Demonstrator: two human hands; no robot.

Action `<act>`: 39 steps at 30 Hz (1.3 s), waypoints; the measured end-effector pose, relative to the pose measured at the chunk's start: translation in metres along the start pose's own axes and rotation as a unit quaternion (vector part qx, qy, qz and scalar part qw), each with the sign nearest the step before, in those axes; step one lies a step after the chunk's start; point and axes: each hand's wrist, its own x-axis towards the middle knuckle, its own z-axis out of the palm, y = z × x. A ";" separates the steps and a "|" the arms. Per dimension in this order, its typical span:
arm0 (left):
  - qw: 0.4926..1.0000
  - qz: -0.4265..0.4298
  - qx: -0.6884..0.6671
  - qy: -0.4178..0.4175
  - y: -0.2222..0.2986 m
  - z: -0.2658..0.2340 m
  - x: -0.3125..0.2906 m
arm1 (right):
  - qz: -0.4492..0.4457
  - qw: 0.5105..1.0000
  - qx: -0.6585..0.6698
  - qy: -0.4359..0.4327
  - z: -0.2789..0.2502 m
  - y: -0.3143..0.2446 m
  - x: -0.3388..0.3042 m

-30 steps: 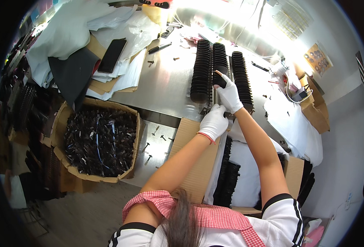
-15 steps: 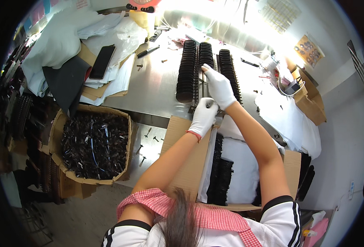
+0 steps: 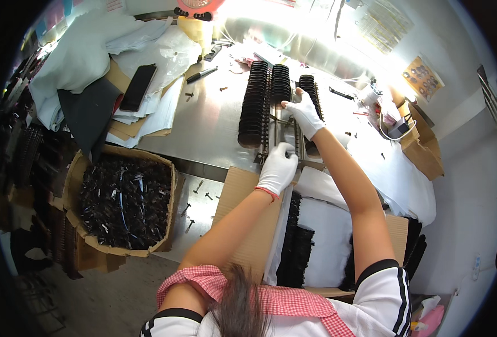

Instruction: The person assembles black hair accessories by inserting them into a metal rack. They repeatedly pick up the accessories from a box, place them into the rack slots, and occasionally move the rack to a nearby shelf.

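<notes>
A metal rack (image 3: 285,133) on the steel table carries rows of thin black rounded pieces. The left row (image 3: 252,104) is long, the middle row (image 3: 280,81) fills only the far part, and the right row (image 3: 309,84) is partly covered by my right hand. My right hand (image 3: 306,114), in a white glove with bare fingertips, spreads thumb and forefinger at the near end of the middle row. Nothing shows between them. My gloved left hand (image 3: 279,168) is closed at the rack's near end, fingers curled; what they hold, if anything, is hidden.
Left stands a cardboard box (image 3: 172,208) of small black pieces. Before me, an open carton (image 3: 240,208) holds white sheets and black stacks. A phone (image 3: 138,88) lies on papers, near a black marker (image 3: 202,74). Loose screws (image 3: 189,226) and white sheeting (image 3: 389,174) lie about.
My right hand has spread its thumb and forefinger apart and shifted slightly right and nearer. The left hand has moved a little nearer with fingers still curled. The whole view has shifted slightly.
</notes>
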 end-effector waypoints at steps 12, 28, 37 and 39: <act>0.991 -0.028 0.102 -0.086 -0.010 -0.009 0.001 | -0.210 0.968 -0.109 -0.085 0.030 0.011 0.014; 0.744 -0.211 -0.632 -0.040 0.031 -0.018 0.011 | -0.233 0.953 -0.189 -0.049 -0.022 -0.046 -0.088; 0.882 -0.122 -0.422 0.169 0.039 -0.013 0.007 | 0.054 0.984 0.113 -0.125 -0.038 -0.085 -0.139; 0.939 0.050 -0.217 0.263 0.034 -0.019 0.006 | 0.045 0.987 0.110 -0.110 -0.030 -0.085 -0.143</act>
